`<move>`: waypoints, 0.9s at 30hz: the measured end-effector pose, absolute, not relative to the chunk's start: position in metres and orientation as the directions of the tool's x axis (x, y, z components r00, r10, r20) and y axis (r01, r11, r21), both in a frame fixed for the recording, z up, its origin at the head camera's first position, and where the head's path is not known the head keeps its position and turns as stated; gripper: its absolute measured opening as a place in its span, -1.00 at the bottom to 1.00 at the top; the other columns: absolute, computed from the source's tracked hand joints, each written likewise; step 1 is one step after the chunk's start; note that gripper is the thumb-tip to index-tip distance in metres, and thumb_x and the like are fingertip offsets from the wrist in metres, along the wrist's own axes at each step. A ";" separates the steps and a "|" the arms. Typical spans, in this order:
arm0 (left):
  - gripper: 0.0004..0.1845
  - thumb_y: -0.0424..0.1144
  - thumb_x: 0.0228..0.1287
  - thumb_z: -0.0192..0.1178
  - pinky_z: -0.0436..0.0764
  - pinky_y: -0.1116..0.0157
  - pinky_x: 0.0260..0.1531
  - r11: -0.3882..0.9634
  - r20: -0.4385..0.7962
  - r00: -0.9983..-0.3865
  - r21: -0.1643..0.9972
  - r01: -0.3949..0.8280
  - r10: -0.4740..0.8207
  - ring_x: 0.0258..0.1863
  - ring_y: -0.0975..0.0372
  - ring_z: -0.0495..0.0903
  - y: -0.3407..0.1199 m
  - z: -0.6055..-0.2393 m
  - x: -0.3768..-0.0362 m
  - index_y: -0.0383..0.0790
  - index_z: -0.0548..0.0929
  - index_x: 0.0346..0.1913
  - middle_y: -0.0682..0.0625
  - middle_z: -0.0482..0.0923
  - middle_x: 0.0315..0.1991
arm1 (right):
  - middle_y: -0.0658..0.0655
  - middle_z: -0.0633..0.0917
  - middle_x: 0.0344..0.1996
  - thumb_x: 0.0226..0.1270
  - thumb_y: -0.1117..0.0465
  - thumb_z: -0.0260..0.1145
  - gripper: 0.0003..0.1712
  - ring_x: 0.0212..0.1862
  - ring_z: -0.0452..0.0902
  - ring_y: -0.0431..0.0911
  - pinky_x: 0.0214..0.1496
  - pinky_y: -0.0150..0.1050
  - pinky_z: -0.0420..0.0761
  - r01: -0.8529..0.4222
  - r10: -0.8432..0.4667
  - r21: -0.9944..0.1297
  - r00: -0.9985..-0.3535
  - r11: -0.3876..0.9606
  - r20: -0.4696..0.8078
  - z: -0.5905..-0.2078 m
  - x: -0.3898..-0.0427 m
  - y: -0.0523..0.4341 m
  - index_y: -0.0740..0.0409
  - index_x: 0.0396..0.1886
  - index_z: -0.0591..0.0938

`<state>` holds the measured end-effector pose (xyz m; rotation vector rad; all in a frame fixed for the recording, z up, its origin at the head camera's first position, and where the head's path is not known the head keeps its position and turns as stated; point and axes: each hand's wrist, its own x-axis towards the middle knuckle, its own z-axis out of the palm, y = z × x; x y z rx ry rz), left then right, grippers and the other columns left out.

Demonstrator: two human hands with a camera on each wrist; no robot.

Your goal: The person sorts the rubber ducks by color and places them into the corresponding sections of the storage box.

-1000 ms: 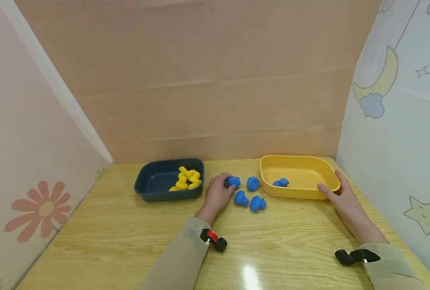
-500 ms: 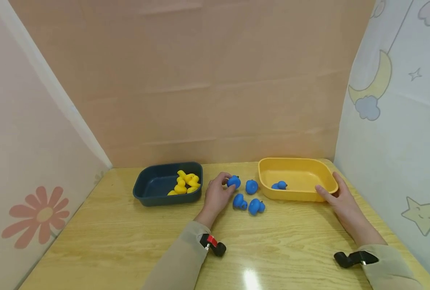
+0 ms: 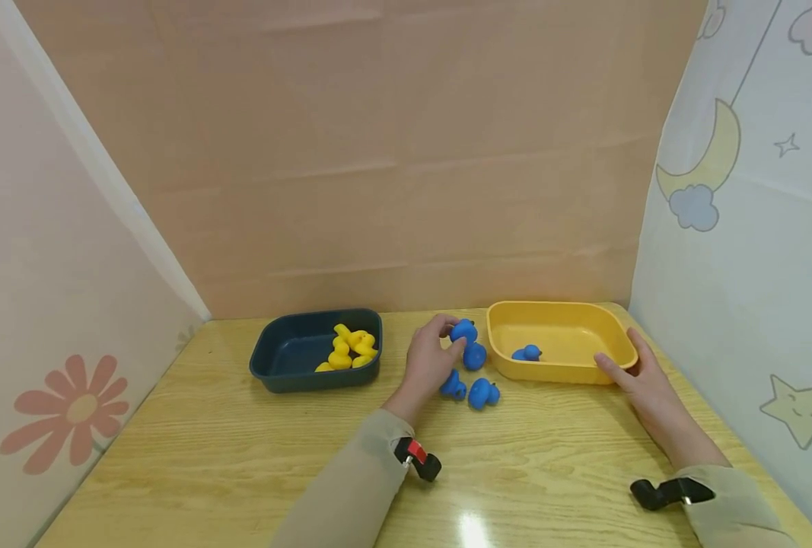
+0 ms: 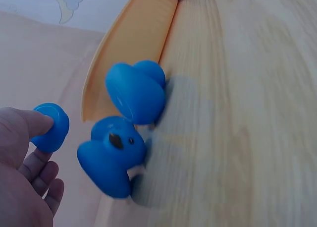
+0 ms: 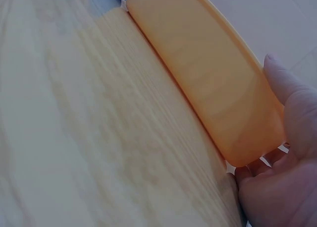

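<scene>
Between thumb and fingers, my left hand [image 3: 428,364] pinches a blue rubber duck [image 3: 463,330], raised above the table beside the yellow bin [image 3: 549,371]. The left wrist view shows the held duck [image 4: 55,133] apart from two other blue ducks. Below the hand lie three more: one blue duck [image 3: 475,356] overlapped by the held one, a second duck [image 3: 450,387] partly behind the wrist, and a third duck [image 3: 481,393]. One blue duck [image 3: 531,352] is inside the yellow bin. My right hand [image 3: 641,388] grips that bin's right end, thumb at the rim.
A dark blue bin [image 3: 316,382] with several yellow ducks [image 3: 342,355] stands to the left on the wooden table [image 3: 542,457]. A brown backdrop [image 3: 406,190] rises behind, with patterned panels at both sides.
My left hand has lifted the blue duck and carried it to the right, toward the yellow bin. My right hand stays on the bin. The head view has shifted slightly.
</scene>
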<state>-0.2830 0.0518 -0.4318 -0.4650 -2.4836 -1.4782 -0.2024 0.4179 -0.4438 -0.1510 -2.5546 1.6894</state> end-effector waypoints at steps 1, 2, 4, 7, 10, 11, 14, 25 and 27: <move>-0.72 -0.23 0.57 0.42 0.60 -0.04 0.35 0.445 0.341 -0.925 0.812 0.378 0.164 0.27 0.06 0.64 0.055 -0.430 -0.283 -0.05 0.74 0.24 0.01 0.75 0.14 | 0.38 -0.39 0.77 0.75 -0.19 0.23 0.25 0.71 -0.25 0.48 0.68 0.42 -0.24 0.037 0.122 -0.921 -0.992 0.388 0.011 -0.444 -0.203 0.418 -0.07 0.79 -0.56; -0.73 -0.23 0.57 0.42 0.60 -0.03 0.34 0.443 0.340 -0.925 0.812 0.380 0.169 0.27 0.07 0.63 0.058 -0.427 -0.282 -0.04 0.74 0.24 0.02 0.74 0.14 | 0.39 -0.39 0.77 0.75 -0.19 0.23 0.25 0.71 -0.25 0.49 0.68 0.44 -0.24 0.035 0.122 -0.921 -0.992 0.388 0.014 -0.445 -0.203 0.418 -0.07 0.79 -0.55; -0.73 -0.21 0.58 0.42 0.60 -0.02 0.34 0.451 0.338 -0.924 0.807 0.381 0.177 0.27 0.09 0.62 0.066 -0.423 -0.281 -0.02 0.74 0.23 0.04 0.74 0.13 | 0.39 -0.38 0.77 0.75 -0.19 0.23 0.25 0.71 -0.24 0.48 0.68 0.43 -0.23 0.034 0.124 -0.920 -0.992 0.390 0.015 -0.446 -0.203 0.419 -0.07 0.79 -0.55; -0.72 -0.19 0.58 0.42 0.61 0.02 0.34 0.468 0.328 -0.926 0.799 0.377 0.186 0.27 0.12 0.61 0.078 -0.419 -0.280 0.01 0.74 0.24 0.08 0.74 0.12 | 0.39 -0.39 0.77 0.76 -0.18 0.22 0.24 0.71 -0.23 0.48 0.69 0.41 -0.24 0.033 0.122 -0.920 -0.992 0.389 0.016 -0.446 -0.204 0.421 -0.08 0.79 -0.55; -0.72 -0.19 0.57 0.44 0.66 0.10 0.28 0.481 0.324 -0.925 0.790 0.380 0.199 0.25 0.15 0.60 0.089 -0.418 -0.279 0.01 0.75 0.24 0.10 0.75 0.09 | 0.40 -0.39 0.77 0.76 -0.18 0.20 0.22 0.70 -0.22 0.47 0.70 0.39 -0.23 0.039 0.123 -0.917 -0.992 0.396 0.011 -0.446 -0.205 0.422 -0.08 0.79 -0.55; -0.72 -0.19 0.56 0.44 0.68 0.13 0.24 0.483 0.320 -0.925 0.788 0.380 0.206 0.23 0.14 0.60 0.092 -0.417 -0.278 0.02 0.75 0.24 0.11 0.75 0.08 | 0.40 -0.40 0.76 0.76 -0.18 0.20 0.22 0.70 -0.23 0.47 0.70 0.38 -0.23 0.038 0.121 -0.917 -0.993 0.396 0.011 -0.446 -0.205 0.421 -0.08 0.79 -0.55; -0.72 -0.18 0.56 0.44 0.69 0.21 0.15 0.503 0.309 -0.925 0.777 0.379 0.220 0.19 0.16 0.59 0.100 -0.416 -0.276 0.02 0.75 0.23 0.13 0.75 0.06 | 0.41 -0.38 0.76 0.76 -0.19 0.20 0.22 0.71 -0.22 0.46 0.71 0.36 -0.23 0.045 0.123 -0.915 -0.992 0.401 0.005 -0.446 -0.205 0.421 -0.08 0.79 -0.56; -0.69 -0.12 0.59 0.41 0.56 0.12 0.28 0.562 0.326 -0.916 0.723 0.402 0.235 0.23 0.15 0.59 0.115 -0.415 -0.278 0.04 0.76 0.29 0.18 0.78 0.12 | 0.41 -0.36 0.77 0.77 -0.19 0.20 0.23 0.70 -0.18 0.44 0.72 0.32 -0.19 0.053 0.124 -0.920 -0.992 0.389 -0.005 -0.446 -0.205 0.420 -0.09 0.78 -0.57; -0.67 -0.12 0.60 0.39 0.55 0.10 0.32 0.559 0.329 -0.916 0.726 0.402 0.230 0.28 0.13 0.58 0.114 -0.415 -0.279 0.04 0.75 0.33 0.16 0.76 0.18 | 0.42 -0.35 0.77 0.77 -0.19 0.19 0.22 0.70 -0.16 0.43 0.74 0.25 -0.15 0.048 0.120 -0.919 -0.993 0.391 -0.001 -0.446 -0.205 0.420 -0.09 0.78 -0.57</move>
